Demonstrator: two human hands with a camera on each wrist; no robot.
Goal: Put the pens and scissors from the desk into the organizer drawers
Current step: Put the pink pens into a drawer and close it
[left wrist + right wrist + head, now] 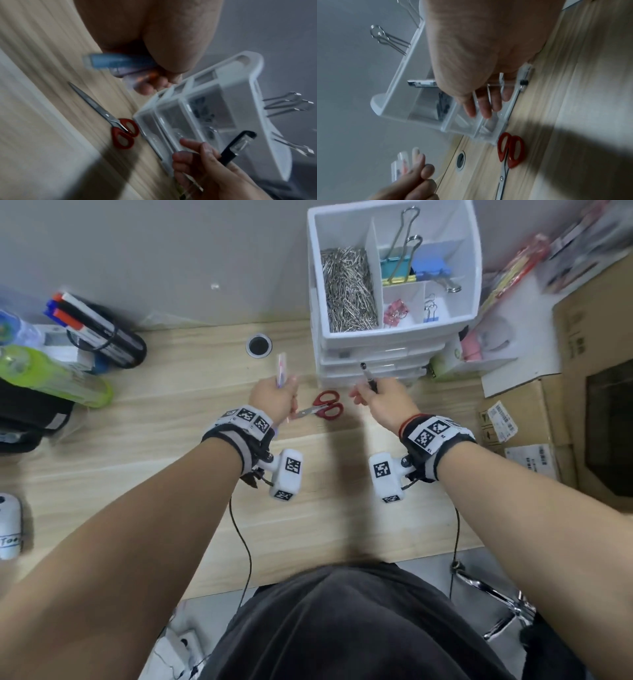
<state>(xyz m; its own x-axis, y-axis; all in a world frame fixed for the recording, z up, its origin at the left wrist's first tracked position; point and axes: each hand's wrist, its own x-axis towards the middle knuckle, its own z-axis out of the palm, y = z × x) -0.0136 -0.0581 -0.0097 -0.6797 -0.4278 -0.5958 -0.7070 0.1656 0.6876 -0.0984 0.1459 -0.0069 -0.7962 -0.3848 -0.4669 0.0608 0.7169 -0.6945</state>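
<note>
My left hand [274,397] grips several coloured pens [281,368] upright, just left of the organizer; the left wrist view shows their blue, purple and orange barrels [118,64]. My right hand [378,398] pinches a black pen [368,376] in front of the organizer's clear drawers [373,364], with its fingers [483,106] stretched against a drawer front [488,125]. Red-handled scissors [327,405] lie flat on the desk between my hands, blades pointing left under my left hand. The white organizer [223,108] stands at the desk's back.
The organizer's top tray [474,268] holds paper clips and binder clips. A bundle of markers [99,326] and a green bottle [51,374] lie at the left. A cable hole [259,345] is behind my left hand. Cardboard boxes [548,422] crowd the right.
</note>
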